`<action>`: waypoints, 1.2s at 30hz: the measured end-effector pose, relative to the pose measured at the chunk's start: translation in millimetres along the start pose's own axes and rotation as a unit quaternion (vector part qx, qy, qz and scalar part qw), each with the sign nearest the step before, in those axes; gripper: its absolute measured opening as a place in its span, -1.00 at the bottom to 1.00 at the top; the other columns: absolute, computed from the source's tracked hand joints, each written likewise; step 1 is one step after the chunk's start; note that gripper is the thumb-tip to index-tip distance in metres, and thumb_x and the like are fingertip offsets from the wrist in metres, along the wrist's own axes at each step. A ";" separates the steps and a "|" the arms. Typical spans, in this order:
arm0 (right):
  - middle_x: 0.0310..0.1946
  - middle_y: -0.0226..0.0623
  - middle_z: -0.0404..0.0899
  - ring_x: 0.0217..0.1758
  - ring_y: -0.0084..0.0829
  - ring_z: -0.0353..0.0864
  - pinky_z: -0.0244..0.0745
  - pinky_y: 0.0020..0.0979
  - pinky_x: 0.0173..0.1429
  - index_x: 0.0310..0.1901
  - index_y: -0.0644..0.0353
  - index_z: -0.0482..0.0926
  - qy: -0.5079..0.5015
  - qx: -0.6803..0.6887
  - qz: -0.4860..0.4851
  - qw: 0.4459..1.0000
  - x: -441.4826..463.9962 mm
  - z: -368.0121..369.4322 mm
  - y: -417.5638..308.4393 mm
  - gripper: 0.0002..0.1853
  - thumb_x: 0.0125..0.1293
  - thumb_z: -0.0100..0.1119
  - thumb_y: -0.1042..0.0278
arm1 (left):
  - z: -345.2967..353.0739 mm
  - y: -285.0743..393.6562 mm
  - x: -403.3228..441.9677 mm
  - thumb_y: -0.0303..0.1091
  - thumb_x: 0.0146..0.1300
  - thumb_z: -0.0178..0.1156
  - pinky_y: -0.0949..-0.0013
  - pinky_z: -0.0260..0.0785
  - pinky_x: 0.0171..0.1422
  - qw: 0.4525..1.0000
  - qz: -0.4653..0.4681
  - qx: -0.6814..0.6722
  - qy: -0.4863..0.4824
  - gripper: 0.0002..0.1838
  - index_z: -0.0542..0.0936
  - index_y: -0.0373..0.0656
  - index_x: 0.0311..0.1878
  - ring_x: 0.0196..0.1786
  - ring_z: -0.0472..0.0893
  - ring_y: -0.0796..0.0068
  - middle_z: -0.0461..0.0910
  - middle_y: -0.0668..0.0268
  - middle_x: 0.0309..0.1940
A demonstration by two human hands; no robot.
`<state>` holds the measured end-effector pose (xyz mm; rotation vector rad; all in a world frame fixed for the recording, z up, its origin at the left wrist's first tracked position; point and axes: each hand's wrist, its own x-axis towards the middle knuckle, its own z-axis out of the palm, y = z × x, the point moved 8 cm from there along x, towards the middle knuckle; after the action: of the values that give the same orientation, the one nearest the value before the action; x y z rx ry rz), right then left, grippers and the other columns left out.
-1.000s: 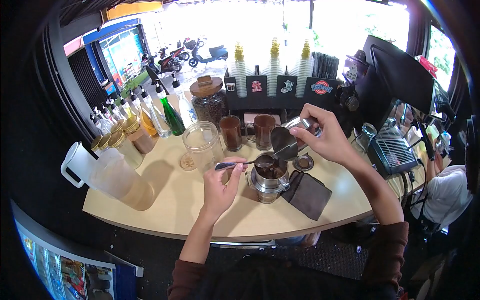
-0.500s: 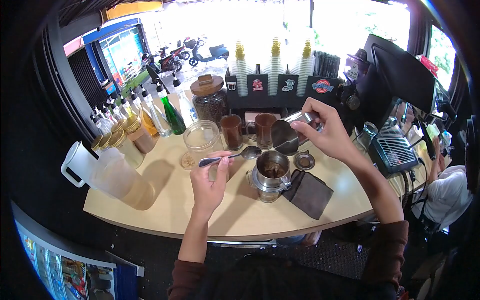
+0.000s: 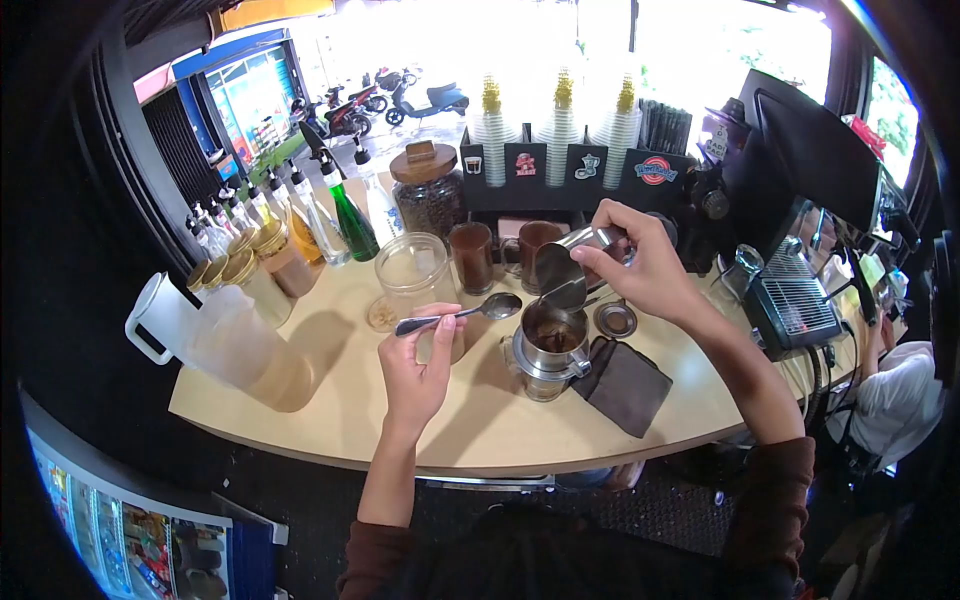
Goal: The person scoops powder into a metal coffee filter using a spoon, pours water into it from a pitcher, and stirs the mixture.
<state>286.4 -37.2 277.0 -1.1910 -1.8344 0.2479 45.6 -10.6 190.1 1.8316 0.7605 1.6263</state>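
My left hand (image 3: 418, 375) pinches the handle of a metal spoon (image 3: 500, 306), whose bowl is held level just left of a metal drip filter (image 3: 552, 335). Dark coffee shows inside the filter, which sits on a glass (image 3: 545, 387). My right hand (image 3: 635, 260) grips a small steel pitcher (image 3: 562, 277), tilted with its mouth over the filter; a thin stream seems to run from its lip. To the right of the filter lie a round metal lid (image 3: 615, 319) and a dark folded cloth (image 3: 630, 388).
An open clear jar (image 3: 413, 275) and two brown-filled mugs (image 3: 471, 258) stand behind the spoon. At left are a large pitcher (image 3: 215, 340) and pump bottles (image 3: 350, 222). A cup rack (image 3: 620, 175) stands behind; a person (image 3: 890, 400) is at far right.
The spoon has moved left from above the filter, out of the pitcher's way. The pitcher has come lower over the filter and tilts towards it. The view has shifted slightly.
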 end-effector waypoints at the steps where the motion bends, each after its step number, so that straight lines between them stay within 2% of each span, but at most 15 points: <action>1: -0.56 -0.48 0.45 -0.50 -0.79 0.41 0.28 -0.62 -0.46 -0.40 0.23 0.38 0.003 0.006 0.010 1.000 -0.3 -0.5 0.6 -0.77 0.23 0.29 0.45 | 0.2 0.6 -0.2 -0.49 0.34 0.12 0.45 0.48 -0.10 1.000 0.002 0.002 -0.002 -0.84 0.62 -0.38 -0.18 -0.26 0.67 0.48 0.68 0.19 -0.31; 2: -0.56 -0.48 0.45 -0.50 -0.79 0.41 0.28 -0.62 -0.46 -0.40 0.23 0.38 0.003 0.006 0.010 1.000 -0.5 -0.1 2.4 -0.77 0.23 0.29 0.45 | 0.6 1.3 -0.4 -0.49 0.34 0.12 0.45 0.48 -0.10 1.000 0.004 0.003 -0.005 -0.84 0.62 -0.39 -0.18 -0.26 0.67 0.48 0.68 0.18 -0.30; 4: -0.54 -0.36 0.35 -0.56 -0.65 0.27 0.19 -0.47 -0.48 -0.39 0.29 0.35 0.018 0.016 0.007 1.000 -1.1 -3.0 8.0 -0.72 0.16 0.34 0.43 | 1.3 1.8 -0.8 -0.48 0.35 0.11 0.45 0.48 -0.10 1.000 0.001 0.000 -0.005 -0.84 0.62 -0.39 -0.18 -0.26 0.67 0.48 0.68 0.19 -0.31; 10: -0.60 -0.38 0.38 -0.56 -0.68 0.29 0.19 -0.49 -0.49 -0.40 0.29 0.35 0.026 -0.015 0.001 1.000 -6.1 -16.3 6.6 -0.73 0.16 0.33 0.46 | 5.8 2.5 -1.7 -0.48 0.35 0.11 0.46 0.46 -0.10 1.000 -0.004 -0.008 -0.009 -0.84 0.62 -0.38 -0.17 -0.26 0.65 0.52 0.67 0.21 -0.32; 18: -0.56 -0.37 0.39 -0.55 -0.68 0.36 0.24 -0.50 -0.47 -0.40 0.30 0.35 0.031 -0.012 0.021 0.999 -16.5 -30.0 1.4 -0.73 0.17 0.33 0.45 | 16.4 4.3 -1.2 -0.48 0.35 0.11 0.47 0.47 -0.10 1.000 -0.010 -0.021 -0.020 -0.84 0.62 -0.37 -0.16 -0.26 0.64 0.53 0.67 0.23 -0.32; 20: -0.55 -0.36 0.39 -0.55 -0.68 0.36 0.25 -0.49 -0.47 -0.39 0.30 0.35 0.033 -0.017 0.018 0.999 -18.6 -31.0 -0.3 -0.72 0.17 0.34 0.45 | 22.8 3.3 -2.1 -0.46 0.39 0.10 0.45 0.46 0.00 0.998 -0.037 -0.032 -0.049 -0.82 0.59 -0.40 -0.12 -0.18 0.62 0.51 0.64 0.21 -0.25; 24: -0.52 -0.36 0.35 -0.55 -0.66 0.33 0.23 -0.48 -0.48 -0.38 0.29 0.36 0.028 -0.014 0.023 0.999 -19.8 -30.3 -4.0 -0.72 0.17 0.34 0.44 | 33.5 4.5 -3.2 -0.46 0.38 0.10 0.43 0.46 0.00 0.998 -0.020 -0.032 -0.058 -0.82 0.59 -0.40 -0.13 -0.18 0.62 0.51 0.64 0.23 -0.26; 26: -0.52 -0.37 0.34 -0.54 -0.65 0.31 0.22 -0.48 -0.48 -0.37 0.29 0.36 0.027 -0.032 0.009 0.999 -19.0 -28.6 -8.2 -0.72 0.17 0.34 0.43 | 38.0 9.9 -3.4 -0.51 0.33 0.12 0.45 0.49 -0.13 0.998 0.011 -0.017 -0.060 -0.86 0.63 -0.35 -0.16 -0.27 0.67 0.51 0.68 0.21 -0.32; 29: -0.50 -0.36 0.33 -0.54 -0.65 0.28 0.21 -0.48 -0.48 -0.37 0.29 0.35 0.021 -0.014 0.007 1.000 -17.4 -22.8 -8.9 -0.71 0.16 0.35 0.43 | 44.7 6.7 -6.7 -0.49 0.37 0.09 0.46 0.49 -0.05 0.996 -0.020 -0.026 -0.084 -0.84 0.59 -0.40 -0.13 -0.20 0.63 0.53 0.65 0.23 -0.29; 31: -0.51 -0.35 0.32 -0.54 -0.65 0.26 0.19 -0.50 -0.47 -0.37 0.29 0.36 0.012 0.024 0.027 0.999 -16.5 -18.4 -9.0 -0.71 0.16 0.35 0.41 | 48.0 4.7 -7.9 -0.49 0.37 0.09 0.47 0.50 -0.07 0.996 -0.015 -0.037 -0.085 -0.84 0.60 -0.39 -0.13 -0.20 0.64 0.53 0.66 0.23 -0.28; 36: -0.51 -0.34 0.32 -0.55 -0.59 0.25 0.19 -0.48 -0.47 -0.37 0.28 0.37 0.006 0.000 0.013 1.000 -15.1 -16.1 -19.8 -0.70 0.15 0.36 0.38 | 47.0 9.1 -8.1 -0.49 0.37 0.10 0.48 0.51 -0.10 0.996 -0.016 -0.031 -0.083 -0.84 0.60 -0.39 -0.14 -0.20 0.65 0.54 0.67 0.21 -0.29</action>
<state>288.2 -64.2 289.0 -1.2153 -1.8092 0.2537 91.9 -24.8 186.7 1.8729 0.6546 1.4406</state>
